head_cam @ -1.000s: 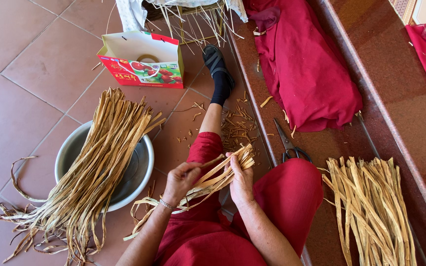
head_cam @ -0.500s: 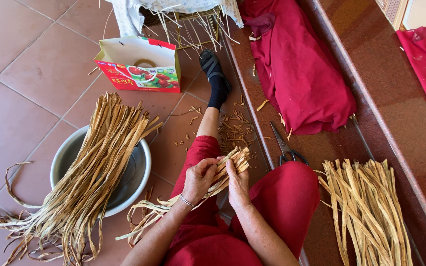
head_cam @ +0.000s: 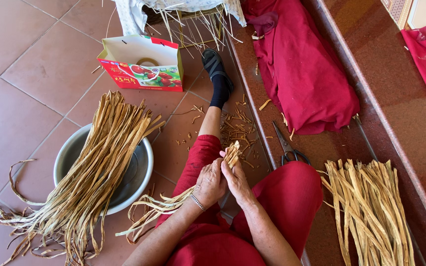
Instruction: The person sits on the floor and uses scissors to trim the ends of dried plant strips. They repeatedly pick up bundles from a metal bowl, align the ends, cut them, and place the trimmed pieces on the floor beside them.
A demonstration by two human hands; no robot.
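I sit on a step in red clothes, one leg stretched out on the tiled floor. My left hand [head_cam: 209, 183] and my right hand [head_cam: 237, 181] are pressed together around a small bundle of dried tan strips [head_cam: 231, 153]. The bundle's trimmed ends stick up above my fingers, and its long tails [head_cam: 154, 213] trail down to the left over my thigh. A large heap of the same dried strips [head_cam: 99, 167] lies across a metal bowl [head_cam: 141, 172] on the floor at my left. Another pile of strips [head_cam: 366, 212] rests on the step at my right.
Scissors [head_cam: 287, 148] lie on the step just above my right knee. Cut scraps [head_cam: 237, 128] litter the floor beside my leg. A red and white cardboard box [head_cam: 141, 66] stands ahead, a red cloth [head_cam: 301, 69] is spread on the step, and a basket with stalks [head_cam: 188, 19] sits beyond.
My hands have come closer together and squeezed the bundle into a tighter, more upright bunch. The strip ends that fanned out to the right are now gathered above my fingers.
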